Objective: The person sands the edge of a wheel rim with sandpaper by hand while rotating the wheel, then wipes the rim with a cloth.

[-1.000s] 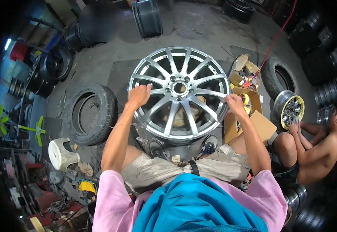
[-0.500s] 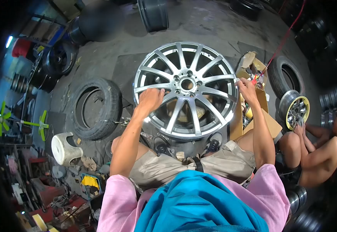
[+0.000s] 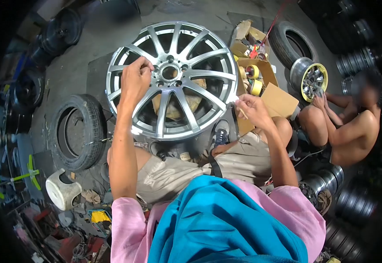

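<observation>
one large silver wheel (image 3: 170, 82), two loose tires (image 3: 93, 129), one white stool (image 3: 59, 191)

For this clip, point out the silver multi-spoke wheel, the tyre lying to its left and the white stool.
Silver multi-spoke wheel (image 3: 170, 84): head view, on the hub just below the centre hole.
Tyre (image 3: 96, 127): head view, on its tread.
White stool (image 3: 57, 192): head view, on its body.

- Beyond the silver wheel (image 3: 192, 117), the floor (image 3: 199, 11) offers a hand open room.
- The tire (image 3: 91, 131) on the left narrows the way beside the wheel; the floor widens farther forward.
- Cardboard boxes (image 3: 267, 70) crowd the wheel's right side, a raised flap (image 3: 279, 101) jutting nearer the person.
- Openings between spokes allow passage down, though a brownish object (image 3: 174, 104) blocks some below.
- A shoe (image 3: 221, 131) obstructs the near side.
</observation>
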Tool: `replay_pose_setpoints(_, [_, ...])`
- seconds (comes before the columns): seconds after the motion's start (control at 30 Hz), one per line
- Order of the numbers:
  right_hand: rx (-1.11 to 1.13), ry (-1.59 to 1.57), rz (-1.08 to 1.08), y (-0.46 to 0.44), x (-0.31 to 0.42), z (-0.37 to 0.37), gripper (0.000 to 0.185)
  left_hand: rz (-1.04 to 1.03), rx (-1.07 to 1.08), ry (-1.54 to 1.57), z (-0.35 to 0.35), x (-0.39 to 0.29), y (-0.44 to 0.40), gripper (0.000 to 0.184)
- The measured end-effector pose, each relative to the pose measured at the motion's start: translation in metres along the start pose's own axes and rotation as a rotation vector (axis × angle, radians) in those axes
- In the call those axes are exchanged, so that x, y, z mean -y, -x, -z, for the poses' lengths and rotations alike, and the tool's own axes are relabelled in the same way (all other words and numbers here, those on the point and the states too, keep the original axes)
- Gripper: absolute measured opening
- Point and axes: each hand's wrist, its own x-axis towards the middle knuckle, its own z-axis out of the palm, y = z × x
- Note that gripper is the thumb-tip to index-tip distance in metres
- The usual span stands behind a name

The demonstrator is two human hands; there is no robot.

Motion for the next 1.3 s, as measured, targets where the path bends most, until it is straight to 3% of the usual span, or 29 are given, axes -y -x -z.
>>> replay_pose_setpoints(0.47, [-0.152, 0.068, 0.001, 0.021, -0.038, -0.044, 0.031, 0.005, 0.034, -0.041, -0.001, 0.009, 0.001, 0.018])
replay_pose_setpoints(0.73, [-0.158, 0.097, 0.031, 0.034, -0.023, -0.064, 0.03, 0.028, 0.066, -0.06, 0.005, 0.004, 0.005, 0.019])
replay_pose_setpoints(0.8, [-0.28, 0.135, 0.066, 0.028, -0.024, -0.056, 0.029, 0.039, 0.08, -0.077, 0.006, 0.003, 0.004, 0.019])
replay_pose_setpoints(0.97, [-0.191, 0.213, 0.032, 0.041, -0.024, -0.072, 0.029, 0.039, 0.091, -0.042, 0.01, 0.002, 0.008, 0.017])
replay_pose_setpoints(1.03, [-0.139, 0.066, 0.043, 0.051, -0.023, -0.095, 0.028, 0.041, 0.097, -0.059, 0.01, 0.005, 0.007, 0.017])
replay_pose_setpoints(1.17, [-0.134, 0.117, 0.148, 0.063, -0.011, -0.116, 0.029, 0.054, 0.111, -0.06, 0.009, 0.006, 0.008, 0.016])
replay_pose_setpoints(1.3, [-0.162, 0.026, -0.005, 0.059, -0.008, -0.104, 0.03, 0.063, 0.088, -0.021, 0.011, 0.008, 0.012, 0.017])
